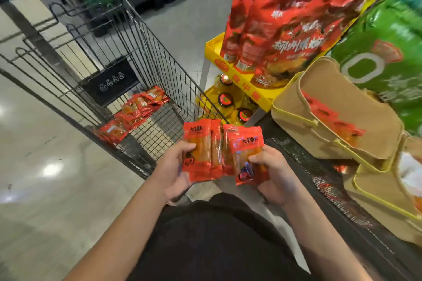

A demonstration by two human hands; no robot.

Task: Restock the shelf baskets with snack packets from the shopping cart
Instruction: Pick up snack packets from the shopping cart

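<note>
Both hands hold a fanned bunch of red snack packets at chest height, between cart and shelf. Left hand: thumb over the front of the leftmost packet, fingers behind, gripping it. Right hand: thumb pressed on the front of the rightmost packet, fingers curled behind it. Packets upright, overlapping, labels facing the camera.

Cart: wire, to the left and ahead of the hands. More red packets lie in a loose row on its floor.

Shelf: dark wire, on the right. Near basket, tan fabric with yellow trim, sits on it and already contains some red packets. A second basket sits just beside it, closer to the camera; contents blurred.

Behind the baskets: large red bags in a yellow tray; green bags at the right.
</note>
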